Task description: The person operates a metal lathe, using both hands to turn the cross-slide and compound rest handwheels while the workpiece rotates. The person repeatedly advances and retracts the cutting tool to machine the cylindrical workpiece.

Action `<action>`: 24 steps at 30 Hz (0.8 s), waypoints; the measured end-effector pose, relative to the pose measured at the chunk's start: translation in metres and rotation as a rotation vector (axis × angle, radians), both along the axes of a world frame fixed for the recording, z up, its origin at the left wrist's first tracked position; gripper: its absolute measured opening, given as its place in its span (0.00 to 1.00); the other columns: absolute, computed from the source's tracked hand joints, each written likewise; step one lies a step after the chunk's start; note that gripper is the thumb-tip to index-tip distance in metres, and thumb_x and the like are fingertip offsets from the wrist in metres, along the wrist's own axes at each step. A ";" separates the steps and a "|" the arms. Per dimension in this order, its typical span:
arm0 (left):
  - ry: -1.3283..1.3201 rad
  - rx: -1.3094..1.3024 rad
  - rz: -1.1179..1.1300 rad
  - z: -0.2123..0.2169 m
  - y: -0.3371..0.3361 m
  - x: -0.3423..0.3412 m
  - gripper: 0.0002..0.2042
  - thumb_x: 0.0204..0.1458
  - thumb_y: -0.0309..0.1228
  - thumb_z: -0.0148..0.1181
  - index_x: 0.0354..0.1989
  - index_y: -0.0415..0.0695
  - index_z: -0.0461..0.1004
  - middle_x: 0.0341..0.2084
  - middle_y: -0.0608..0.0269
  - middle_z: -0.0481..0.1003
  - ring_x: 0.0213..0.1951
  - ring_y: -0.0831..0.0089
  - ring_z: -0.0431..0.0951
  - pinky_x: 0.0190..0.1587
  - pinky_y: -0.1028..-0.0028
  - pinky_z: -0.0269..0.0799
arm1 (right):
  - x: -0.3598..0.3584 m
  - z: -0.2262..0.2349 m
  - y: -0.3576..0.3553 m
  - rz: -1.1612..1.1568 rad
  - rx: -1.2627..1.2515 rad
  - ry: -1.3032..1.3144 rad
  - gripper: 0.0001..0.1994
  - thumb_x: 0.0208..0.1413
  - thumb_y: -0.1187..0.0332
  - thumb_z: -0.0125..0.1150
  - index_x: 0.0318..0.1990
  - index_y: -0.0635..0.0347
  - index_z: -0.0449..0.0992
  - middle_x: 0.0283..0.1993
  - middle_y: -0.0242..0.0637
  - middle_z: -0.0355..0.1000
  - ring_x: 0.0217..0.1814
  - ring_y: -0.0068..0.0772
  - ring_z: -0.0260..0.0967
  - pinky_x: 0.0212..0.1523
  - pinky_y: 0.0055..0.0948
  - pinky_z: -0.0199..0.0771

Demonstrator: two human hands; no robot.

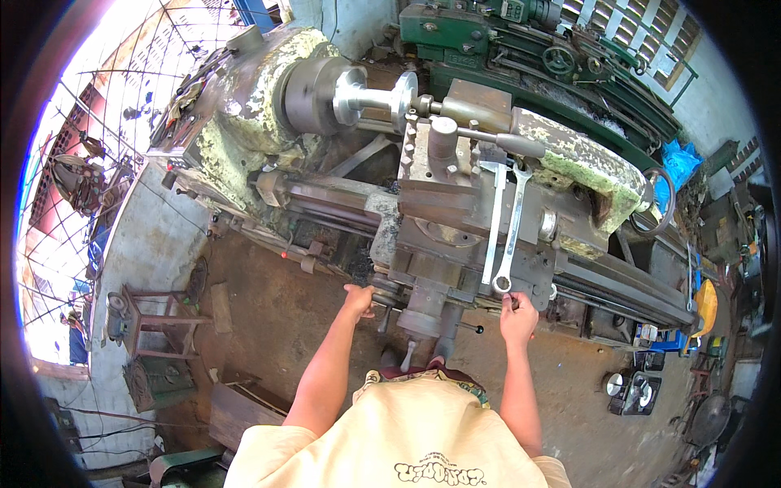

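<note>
My left hand [358,302] is closed on the rim of a carriage handwheel [389,291] at the front of a lathe. My right hand [518,319] has its fingers pinched together just below the ring end of a combination wrench [511,232]; what they grip is hidden. Beside the wrench lies a vernier caliper [493,224], both on the carriage. A shiny flanged metal workpiece [376,98] sits between the smeared chuck [319,96] and the tailstock [480,106]. The tool post [442,142] stands close to its right flange, a long handle on top.
A green lathe [455,37] stands behind, with a blue plastic bag [679,167] at its right. A ball-ended lever [470,327] juts toward me between my hands. At left is a wooden stool [163,321]; black trays [643,394] lie on the floor at right.
</note>
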State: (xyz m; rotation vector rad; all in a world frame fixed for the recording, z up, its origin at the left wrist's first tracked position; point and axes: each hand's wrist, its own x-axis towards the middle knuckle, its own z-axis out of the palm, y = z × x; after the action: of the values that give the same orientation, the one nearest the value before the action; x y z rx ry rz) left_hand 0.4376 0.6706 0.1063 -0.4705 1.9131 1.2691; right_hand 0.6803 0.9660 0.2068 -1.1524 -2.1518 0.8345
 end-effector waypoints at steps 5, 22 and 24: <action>-0.002 0.008 0.003 0.001 -0.001 -0.001 0.27 0.56 0.36 0.61 0.50 0.46 0.44 0.18 0.65 0.64 0.15 0.75 0.65 0.30 0.57 0.83 | -0.001 -0.001 0.001 -0.008 -0.002 -0.020 0.08 0.54 0.65 0.66 0.33 0.60 0.81 0.20 0.44 0.73 0.22 0.46 0.74 0.28 0.39 0.72; -0.023 0.043 -0.013 0.006 -0.004 -0.004 0.26 0.56 0.35 0.60 0.49 0.44 0.45 0.17 0.66 0.64 0.15 0.76 0.64 0.29 0.58 0.82 | 0.000 -0.003 0.002 0.001 0.011 -0.001 0.08 0.53 0.65 0.67 0.33 0.60 0.81 0.21 0.47 0.74 0.24 0.49 0.75 0.29 0.41 0.73; -0.020 0.043 -0.010 0.005 -0.005 -0.004 0.25 0.56 0.35 0.60 0.49 0.44 0.46 0.17 0.66 0.64 0.15 0.76 0.65 0.29 0.58 0.82 | 0.000 -0.002 0.002 0.000 0.009 -0.009 0.08 0.53 0.65 0.67 0.33 0.60 0.81 0.21 0.47 0.74 0.24 0.49 0.75 0.29 0.40 0.73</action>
State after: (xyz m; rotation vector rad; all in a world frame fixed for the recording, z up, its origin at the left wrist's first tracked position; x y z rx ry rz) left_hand 0.4338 0.6658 0.1118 -0.4490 1.8657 1.2917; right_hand 0.6806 0.9675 0.2044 -1.1539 -2.1611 0.8209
